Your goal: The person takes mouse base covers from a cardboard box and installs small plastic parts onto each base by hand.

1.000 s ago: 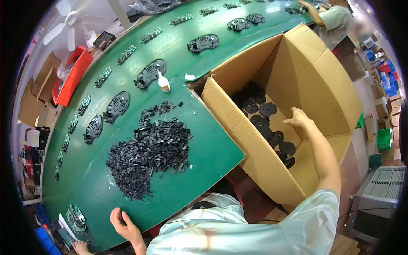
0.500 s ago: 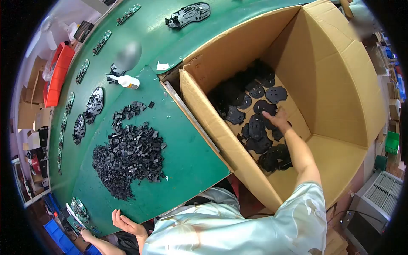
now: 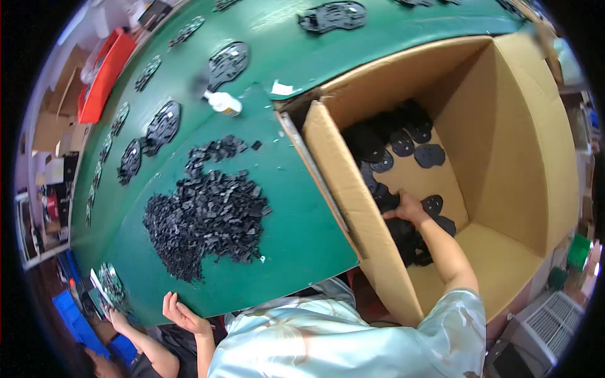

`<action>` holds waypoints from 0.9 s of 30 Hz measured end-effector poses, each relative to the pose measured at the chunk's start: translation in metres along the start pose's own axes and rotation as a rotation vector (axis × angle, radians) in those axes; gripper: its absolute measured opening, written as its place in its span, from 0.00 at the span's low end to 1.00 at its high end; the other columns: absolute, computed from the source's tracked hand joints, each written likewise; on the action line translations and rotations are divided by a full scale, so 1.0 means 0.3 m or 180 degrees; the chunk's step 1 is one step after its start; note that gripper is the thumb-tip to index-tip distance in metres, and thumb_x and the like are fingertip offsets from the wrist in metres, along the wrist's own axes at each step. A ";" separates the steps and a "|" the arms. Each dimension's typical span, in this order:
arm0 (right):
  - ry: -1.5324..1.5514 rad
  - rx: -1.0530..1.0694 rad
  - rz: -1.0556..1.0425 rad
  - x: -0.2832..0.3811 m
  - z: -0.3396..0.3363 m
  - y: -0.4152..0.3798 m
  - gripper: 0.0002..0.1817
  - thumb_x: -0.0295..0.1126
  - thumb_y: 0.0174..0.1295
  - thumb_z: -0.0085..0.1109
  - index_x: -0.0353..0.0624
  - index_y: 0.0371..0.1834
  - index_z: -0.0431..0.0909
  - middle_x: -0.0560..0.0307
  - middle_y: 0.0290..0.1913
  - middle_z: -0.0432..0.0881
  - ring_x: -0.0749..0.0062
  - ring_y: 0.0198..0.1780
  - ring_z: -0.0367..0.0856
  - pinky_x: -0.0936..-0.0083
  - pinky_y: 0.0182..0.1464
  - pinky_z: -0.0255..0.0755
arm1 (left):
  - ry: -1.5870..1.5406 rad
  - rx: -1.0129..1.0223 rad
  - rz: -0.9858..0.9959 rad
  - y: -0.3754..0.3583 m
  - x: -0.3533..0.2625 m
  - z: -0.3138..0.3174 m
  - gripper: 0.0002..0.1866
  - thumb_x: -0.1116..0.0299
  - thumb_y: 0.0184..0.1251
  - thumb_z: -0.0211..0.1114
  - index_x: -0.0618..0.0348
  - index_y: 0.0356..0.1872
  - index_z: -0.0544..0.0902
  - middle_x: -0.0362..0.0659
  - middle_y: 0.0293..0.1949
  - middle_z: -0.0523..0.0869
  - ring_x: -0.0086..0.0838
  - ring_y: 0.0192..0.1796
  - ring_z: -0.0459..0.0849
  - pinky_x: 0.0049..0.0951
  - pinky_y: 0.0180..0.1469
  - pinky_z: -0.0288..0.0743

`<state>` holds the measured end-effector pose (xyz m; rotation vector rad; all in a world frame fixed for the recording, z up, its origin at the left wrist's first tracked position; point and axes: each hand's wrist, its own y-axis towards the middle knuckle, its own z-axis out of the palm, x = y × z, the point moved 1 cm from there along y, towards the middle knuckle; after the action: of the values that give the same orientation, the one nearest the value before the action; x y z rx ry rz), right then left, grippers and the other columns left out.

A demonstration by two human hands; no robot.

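Note:
My right hand (image 3: 408, 209) is down inside a large cardboard box (image 3: 368, 233), its fingers closed round a black plastic plate (image 3: 386, 200). Several similar flat black plates lie loose on the box bottom, among them a rounded one (image 3: 430, 155) farther back. Other plates sit partly under my hand, and my fingertips are hard to see against the black. At the near edge of the green table (image 3: 302, 233), my left hand (image 3: 184, 314) is empty, with its fingers apart and slightly bent.
A big heap of small black plastic parts (image 3: 211, 217) covers the table's middle. Beyond it are a white bottle (image 3: 224, 103), black molded housings (image 3: 162, 128) and green circuit boards (image 3: 147, 73). A red bin (image 3: 104, 79) stands at the far left. Another person's hand (image 3: 116, 320) is at lower left.
My right hand has moved nearer to me among the plates in the box. The view has shifted, so the table and box appear farther right. My left hand stays at the table edge.

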<state>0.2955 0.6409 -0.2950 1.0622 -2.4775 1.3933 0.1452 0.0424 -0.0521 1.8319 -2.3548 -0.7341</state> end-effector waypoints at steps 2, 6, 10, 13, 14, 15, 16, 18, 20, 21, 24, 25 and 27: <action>0.0193 0.0348 -0.0114 -0.037 0.005 0.034 0.49 0.46 0.34 0.86 0.35 0.62 0.75 0.36 0.59 0.81 0.44 0.63 0.78 0.59 0.63 0.72 | -0.0073 -0.0073 -0.0078 0.004 -0.014 0.006 0.15 0.69 0.80 0.48 0.68 0.51 0.80 0.54 0.58 0.78 0.44 0.60 0.74 0.42 0.66 0.65; 0.1503 0.0166 -0.2106 -0.065 0.003 0.093 0.49 0.37 0.35 0.86 0.31 0.64 0.73 0.48 0.54 0.84 0.57 0.55 0.81 0.62 0.61 0.73 | 0.0103 -0.0402 -0.0086 0.035 -0.106 0.007 0.15 0.64 0.76 0.52 0.62 0.42 0.85 0.51 0.50 0.84 0.44 0.55 0.80 0.43 0.60 0.69; 0.0422 0.0264 -0.0977 0.114 -0.161 0.254 0.49 0.37 0.36 0.86 0.32 0.65 0.72 0.48 0.54 0.84 0.58 0.55 0.81 0.63 0.61 0.73 | 0.0380 -0.0574 0.0108 0.057 -0.148 -0.014 0.10 0.75 0.59 0.63 0.55 0.42 0.84 0.45 0.49 0.85 0.43 0.52 0.80 0.44 0.57 0.69; -0.0140 0.0020 -0.0786 0.277 -0.248 0.315 0.49 0.36 0.36 0.85 0.32 0.66 0.71 0.48 0.55 0.83 0.58 0.55 0.81 0.63 0.61 0.73 | 0.0269 -0.0581 -0.0009 0.040 -0.156 -0.016 0.10 0.73 0.59 0.64 0.54 0.43 0.83 0.41 0.50 0.83 0.41 0.52 0.79 0.42 0.57 0.68; -0.0227 -0.0071 -0.0755 0.312 -0.273 0.315 0.49 0.36 0.37 0.85 0.32 0.66 0.71 0.48 0.55 0.83 0.58 0.55 0.81 0.63 0.61 0.73 | 0.0237 -0.0633 -0.0023 0.040 -0.155 -0.019 0.10 0.73 0.60 0.64 0.55 0.42 0.83 0.42 0.50 0.83 0.41 0.52 0.79 0.42 0.56 0.68; -0.0304 -0.0147 -0.0753 0.350 -0.295 0.313 0.49 0.36 0.37 0.85 0.32 0.66 0.70 0.48 0.55 0.83 0.59 0.55 0.81 0.63 0.61 0.73 | 0.0182 -0.0659 -0.0023 0.040 -0.157 -0.015 0.09 0.74 0.60 0.63 0.56 0.42 0.83 0.42 0.50 0.84 0.42 0.51 0.79 0.42 0.55 0.69; -0.0365 -0.0221 -0.0740 0.382 -0.316 0.312 0.49 0.36 0.37 0.85 0.33 0.67 0.70 0.48 0.55 0.83 0.59 0.55 0.81 0.64 0.61 0.74 | 0.0187 -0.0688 -0.0010 0.042 -0.154 -0.013 0.09 0.74 0.60 0.63 0.56 0.42 0.83 0.42 0.50 0.84 0.41 0.51 0.79 0.42 0.55 0.69; -0.0455 -0.0355 -0.0772 0.444 -0.358 0.307 0.50 0.36 0.38 0.84 0.33 0.67 0.70 0.49 0.55 0.83 0.59 0.55 0.81 0.64 0.61 0.74 | 0.0202 -0.0726 -0.0014 0.036 -0.152 -0.013 0.09 0.74 0.59 0.65 0.56 0.42 0.83 0.42 0.50 0.83 0.40 0.51 0.79 0.41 0.55 0.68; -0.0505 -0.0486 -0.0789 0.491 -0.392 0.291 0.50 0.35 0.38 0.84 0.33 0.68 0.69 0.49 0.55 0.83 0.60 0.55 0.82 0.64 0.61 0.74 | 0.0131 -0.0742 -0.0052 0.031 -0.154 -0.020 0.10 0.74 0.59 0.66 0.56 0.42 0.83 0.41 0.50 0.83 0.38 0.52 0.79 0.41 0.55 0.68; -0.0500 -0.0563 -0.0783 0.507 -0.413 0.282 0.50 0.35 0.38 0.84 0.33 0.68 0.69 0.49 0.55 0.83 0.60 0.55 0.82 0.64 0.61 0.74 | 0.0078 -0.0747 -0.0027 0.037 -0.150 -0.023 0.10 0.75 0.59 0.67 0.56 0.42 0.83 0.41 0.50 0.83 0.38 0.52 0.79 0.41 0.55 0.68; -0.0429 -0.0817 -0.0712 0.512 -0.493 0.229 0.50 0.35 0.39 0.83 0.34 0.69 0.68 0.49 0.55 0.83 0.61 0.56 0.82 0.65 0.61 0.74 | -0.0099 -0.0690 -0.0008 0.027 -0.128 -0.039 0.09 0.75 0.60 0.68 0.56 0.42 0.84 0.42 0.49 0.83 0.37 0.53 0.80 0.41 0.57 0.68; -0.0399 -0.0921 -0.0702 0.508 -0.530 0.202 0.50 0.35 0.39 0.83 0.34 0.69 0.68 0.49 0.56 0.83 0.61 0.56 0.82 0.65 0.61 0.74 | -0.0209 -0.0718 0.0018 0.033 -0.125 -0.040 0.09 0.75 0.60 0.68 0.56 0.42 0.84 0.42 0.49 0.83 0.37 0.53 0.80 0.42 0.57 0.68; -0.0318 -0.1183 -0.0596 0.480 -0.614 0.127 0.50 0.34 0.40 0.82 0.34 0.70 0.67 0.49 0.56 0.83 0.61 0.56 0.82 0.65 0.61 0.74 | -0.0316 -0.0871 0.0098 0.069 -0.116 -0.070 0.09 0.76 0.58 0.70 0.55 0.39 0.84 0.44 0.48 0.83 0.39 0.50 0.80 0.44 0.56 0.68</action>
<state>0.1208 0.7233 -0.1576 1.2576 -2.4894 0.8054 0.1436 0.0714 -0.0171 1.6775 -2.2002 -1.1047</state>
